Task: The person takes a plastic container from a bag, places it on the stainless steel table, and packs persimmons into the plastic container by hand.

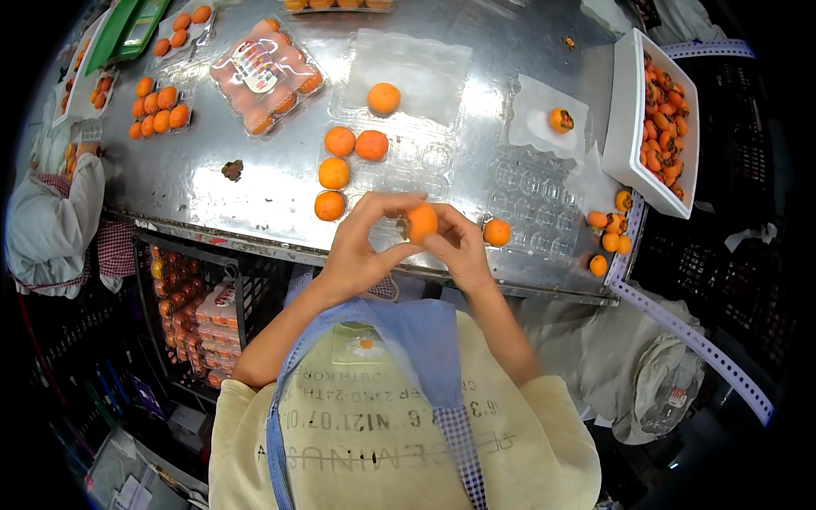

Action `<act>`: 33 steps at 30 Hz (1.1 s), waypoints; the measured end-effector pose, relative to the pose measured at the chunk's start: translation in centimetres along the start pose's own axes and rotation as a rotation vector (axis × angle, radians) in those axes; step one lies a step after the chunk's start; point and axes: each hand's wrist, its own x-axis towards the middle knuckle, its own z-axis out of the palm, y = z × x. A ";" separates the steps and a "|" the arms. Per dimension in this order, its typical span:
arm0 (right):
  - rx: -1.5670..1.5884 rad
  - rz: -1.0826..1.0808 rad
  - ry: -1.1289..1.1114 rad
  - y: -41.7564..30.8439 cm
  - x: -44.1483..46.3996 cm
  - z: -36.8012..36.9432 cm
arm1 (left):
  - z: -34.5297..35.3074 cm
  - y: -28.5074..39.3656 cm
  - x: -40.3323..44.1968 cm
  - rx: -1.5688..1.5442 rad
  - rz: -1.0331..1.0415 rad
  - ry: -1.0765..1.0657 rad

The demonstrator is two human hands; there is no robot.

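Over the near edge of the metal table I hold an orange persimmon (422,224), its leafy calyx facing left. My right hand (461,252) grips it between thumb and fingers. My left hand (365,248) is curled around the calyx side, index finger and thumb at the fruit. Just beyond my left hand is a clear plastic tray (416,181) with several persimmons along its left side. A single persimmon (496,232) lies to the right of my right hand, at the near left corner of another clear tray (531,204).
A white foam box (624,110) of persimmons stands at the right, with several loose persimmons (610,241) before it. One persimmon (561,121) rests on a liner sheet. Farther left are a labelled pack (266,76) and a filled tray (161,109). Another person's sleeve (64,212) is at far left.
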 end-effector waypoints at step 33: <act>0.291 -0.059 0.004 0.8 0.1 0.7 | 1.1 -1.0 -0.6 -0.027 0.134 0.243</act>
